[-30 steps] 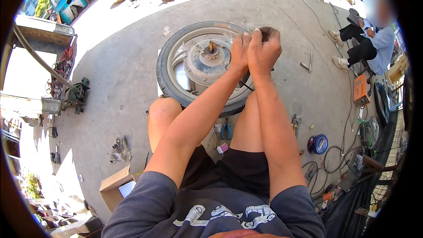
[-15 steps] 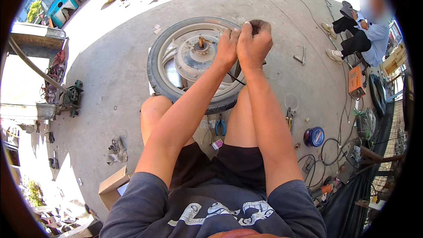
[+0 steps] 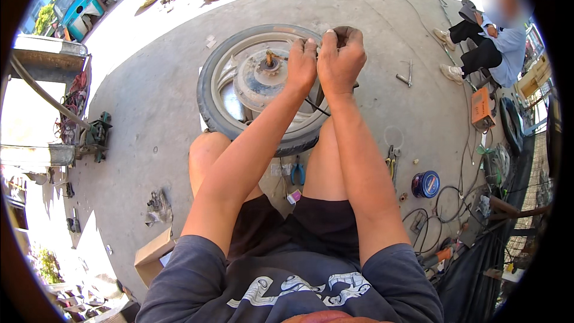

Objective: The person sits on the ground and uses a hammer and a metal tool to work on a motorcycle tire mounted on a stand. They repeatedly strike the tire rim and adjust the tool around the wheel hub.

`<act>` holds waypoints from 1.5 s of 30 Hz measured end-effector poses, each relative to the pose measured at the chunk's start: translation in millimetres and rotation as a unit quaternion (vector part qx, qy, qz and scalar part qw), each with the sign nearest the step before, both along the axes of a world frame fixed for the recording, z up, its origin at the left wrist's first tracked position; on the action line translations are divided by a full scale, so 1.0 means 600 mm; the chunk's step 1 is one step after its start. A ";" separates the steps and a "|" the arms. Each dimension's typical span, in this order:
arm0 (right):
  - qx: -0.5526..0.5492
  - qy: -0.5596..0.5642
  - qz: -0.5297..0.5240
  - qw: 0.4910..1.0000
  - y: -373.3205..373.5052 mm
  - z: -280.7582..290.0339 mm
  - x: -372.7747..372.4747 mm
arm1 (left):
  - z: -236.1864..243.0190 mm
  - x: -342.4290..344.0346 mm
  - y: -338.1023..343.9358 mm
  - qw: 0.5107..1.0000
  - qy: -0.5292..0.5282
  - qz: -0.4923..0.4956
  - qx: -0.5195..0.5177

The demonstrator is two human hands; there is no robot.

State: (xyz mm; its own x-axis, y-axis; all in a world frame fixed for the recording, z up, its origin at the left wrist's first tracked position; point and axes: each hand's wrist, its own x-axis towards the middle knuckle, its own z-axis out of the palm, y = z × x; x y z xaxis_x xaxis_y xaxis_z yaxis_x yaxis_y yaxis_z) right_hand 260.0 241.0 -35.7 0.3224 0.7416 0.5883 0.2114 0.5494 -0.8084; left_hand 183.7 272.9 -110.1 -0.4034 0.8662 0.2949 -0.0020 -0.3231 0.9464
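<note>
Both hands meet above the far rim of a wheel lying flat on the concrete: the left hand (image 3: 302, 66) is curled, its fingertips pinching something small and dark that cannot be made out, and the right hand (image 3: 341, 57) is clenched into a fist just beside it, the two touching at the knuckles. A thin dark cable (image 3: 317, 106) runs from under the hands across the near side of the wheel. The wheel (image 3: 218, 104) has a black tyre around a pale grey rim, with a drum hub (image 3: 263, 81) and a short rusty axle stub (image 3: 270, 58) standing up at its centre. The person's bare knees press against the near side of the tyre. Just on the near side of the wheel, between the knees, lie blue-handled pliers (image 3: 297, 172). To the right of the wheel, near it, lie more pliers (image 3: 392, 160), and farther out a round blue tin (image 3: 426, 184) beside loose black wires (image 3: 445, 200). Beyond the wheel on the right a metal wrench (image 3: 406, 75) lies on the concrete, and farther still another person (image 3: 493, 48) sits.
</note>
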 end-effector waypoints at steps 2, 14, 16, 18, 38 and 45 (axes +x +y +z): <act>0.020 -0.003 -0.009 1.000 0.001 -0.006 -0.008 | -0.021 -0.006 0.005 0.995 0.068 0.046 0.056; -0.001 0.005 0.003 1.000 0.012 -0.023 -0.011 | -0.018 -0.034 0.034 0.995 -0.007 -0.092 -0.039; -0.008 0.006 0.003 1.000 0.010 -0.018 -0.001 | -0.028 -0.003 0.025 1.000 0.016 0.000 -0.019; -0.007 0.001 -0.005 1.000 0.007 -0.015 0.004 | -0.036 0.014 0.028 0.997 0.037 0.060 0.016; 0.007 -0.024 -0.018 1.000 -0.005 -0.008 0.005 | -0.024 -0.006 0.023 0.951 0.300 0.022 0.069; 0.017 -0.023 -0.021 0.999 -0.011 0.006 0.002 | -0.004 -0.038 0.020 0.968 0.212 -0.131 0.019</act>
